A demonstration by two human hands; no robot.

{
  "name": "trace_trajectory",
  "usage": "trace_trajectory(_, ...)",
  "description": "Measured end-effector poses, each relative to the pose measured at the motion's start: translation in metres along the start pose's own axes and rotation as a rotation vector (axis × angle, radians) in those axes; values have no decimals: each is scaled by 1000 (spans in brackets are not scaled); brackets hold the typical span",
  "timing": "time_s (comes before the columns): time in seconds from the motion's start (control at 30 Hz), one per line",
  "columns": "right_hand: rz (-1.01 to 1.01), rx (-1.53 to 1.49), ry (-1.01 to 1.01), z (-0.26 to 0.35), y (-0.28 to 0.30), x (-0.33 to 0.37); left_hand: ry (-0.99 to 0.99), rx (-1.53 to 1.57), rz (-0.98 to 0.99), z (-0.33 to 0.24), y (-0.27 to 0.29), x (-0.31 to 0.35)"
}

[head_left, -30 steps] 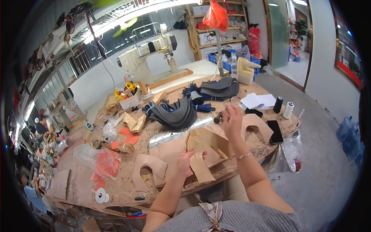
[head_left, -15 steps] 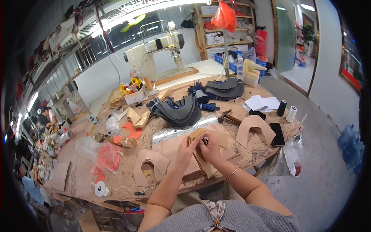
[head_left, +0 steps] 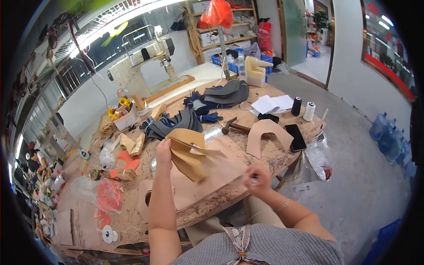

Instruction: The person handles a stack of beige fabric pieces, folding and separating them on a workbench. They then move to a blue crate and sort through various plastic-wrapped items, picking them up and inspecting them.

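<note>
My left hand point(head_left: 164, 153) is closed on the edge of a tan curved stack of thin pieces point(head_left: 189, 155), raised over the near part of the table. My right hand point(head_left: 258, 180) is a closed, slightly blurred fist near the table's front edge. Something small and dark with a silvery glint shows in its fingers, too unclear to name. A pale streak point(head_left: 225, 163), smeared by motion, stretches between the stack and this hand. Below the stack lie flat beige sheets point(head_left: 212, 190). To the right sits an arch-shaped beige piece point(head_left: 270, 132).
Beyond the stack lie a hammer point(head_left: 236, 126) and dark grey curved pieces point(head_left: 176, 124). A phone point(head_left: 295, 138), white papers point(head_left: 270, 105) and two thread cones point(head_left: 297, 107) occupy the right side. A white spool point(head_left: 109, 234) and pink-filled plastic bag point(head_left: 109, 194) lie left. A sewing machine point(head_left: 141, 66) stands behind.
My hands were together at the tan stack and are now apart. The left has lifted the stack leftward; the right has swung right and nearer. The whole view has turned to the right.
</note>
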State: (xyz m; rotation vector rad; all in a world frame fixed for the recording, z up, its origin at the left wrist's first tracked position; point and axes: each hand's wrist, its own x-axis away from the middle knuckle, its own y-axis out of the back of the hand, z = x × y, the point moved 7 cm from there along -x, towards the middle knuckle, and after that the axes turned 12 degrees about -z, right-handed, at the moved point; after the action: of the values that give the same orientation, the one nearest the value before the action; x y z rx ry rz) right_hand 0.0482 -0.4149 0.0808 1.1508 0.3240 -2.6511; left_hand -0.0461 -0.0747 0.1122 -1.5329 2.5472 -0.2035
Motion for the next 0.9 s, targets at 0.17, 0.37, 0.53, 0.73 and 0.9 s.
trace_trajectory(0.17, -217, 406, -186, -48, 143, 13, -118, -97, -48, -3, 0, -12)
trace_trajectory(0.37, -659, 1068, 92, -34, 269, -8, -19, 111, 16, -10, -3, -12)
trace_trajectory(0.53, -447, 578, 60, -21, 174, -29, -28, -3, 101, -13, -21, 0)
trace_trajectory(0.73, 198, 222, 164, 22, -9, -32, -127, -112, 143, -7, -27, 22)
trace_trajectory(0.9, 286, 100, 5, 37, -90, -53, 74, 204, 247, -7, -51, 77)
